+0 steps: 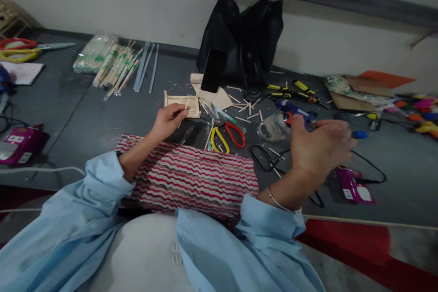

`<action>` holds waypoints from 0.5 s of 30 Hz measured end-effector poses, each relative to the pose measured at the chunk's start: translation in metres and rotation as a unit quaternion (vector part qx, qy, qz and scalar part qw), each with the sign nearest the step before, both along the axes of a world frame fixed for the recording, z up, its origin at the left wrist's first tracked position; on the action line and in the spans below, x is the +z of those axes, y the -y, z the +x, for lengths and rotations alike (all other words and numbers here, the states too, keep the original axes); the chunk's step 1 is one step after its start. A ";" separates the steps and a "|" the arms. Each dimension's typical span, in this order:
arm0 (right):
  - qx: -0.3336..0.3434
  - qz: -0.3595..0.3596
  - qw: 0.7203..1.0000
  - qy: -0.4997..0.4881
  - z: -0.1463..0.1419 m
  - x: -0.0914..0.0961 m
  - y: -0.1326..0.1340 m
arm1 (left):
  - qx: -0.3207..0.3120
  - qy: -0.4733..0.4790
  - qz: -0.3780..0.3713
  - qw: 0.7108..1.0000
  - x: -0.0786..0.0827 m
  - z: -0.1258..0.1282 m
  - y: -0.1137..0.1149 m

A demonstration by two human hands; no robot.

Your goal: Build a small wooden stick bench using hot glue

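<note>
Over the small stick frame (194, 106), thin stick (187, 104) in left hand (169, 118)

Pinched between thumb and fingers, across the frame's right half; touching or not, impossible to tell. Nearer and to the right, red-and-yellow-handled scissors (224, 126). Farther right, blue glue gun (286, 106), partly behind the blurred right hand (316, 146); grip there likewise unclear. Farther back, phone (214, 70) before black bag (222, 23).
</note>
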State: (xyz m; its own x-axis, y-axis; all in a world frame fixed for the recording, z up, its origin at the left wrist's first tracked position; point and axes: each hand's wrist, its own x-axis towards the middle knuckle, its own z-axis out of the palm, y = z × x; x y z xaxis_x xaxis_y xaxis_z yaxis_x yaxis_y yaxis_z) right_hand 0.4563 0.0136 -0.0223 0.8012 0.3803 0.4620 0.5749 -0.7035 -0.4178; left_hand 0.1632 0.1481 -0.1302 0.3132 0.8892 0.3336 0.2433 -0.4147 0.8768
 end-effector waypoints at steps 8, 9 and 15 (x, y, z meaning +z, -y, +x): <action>0.056 -0.059 0.991 -0.103 0.015 -0.002 0.005 | 0.004 0.150 -0.164 0.975 0.003 0.004 0.000; 0.048 -0.075 0.990 -0.108 0.014 -0.001 0.003 | 0.001 0.168 -0.173 0.970 0.004 0.005 0.000; 0.166 0.059 0.980 -0.096 0.008 0.002 -0.006 | -0.055 0.240 -0.239 0.939 0.014 0.006 0.004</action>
State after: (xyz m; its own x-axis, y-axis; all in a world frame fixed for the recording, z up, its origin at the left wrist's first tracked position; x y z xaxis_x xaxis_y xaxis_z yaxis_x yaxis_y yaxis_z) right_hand 0.4639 0.0199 -0.0207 0.7187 0.5874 0.3720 0.6669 -0.4310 -0.6078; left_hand 0.1696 0.1437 -0.1164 0.3278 0.9443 0.0301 -0.2481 0.0553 0.9671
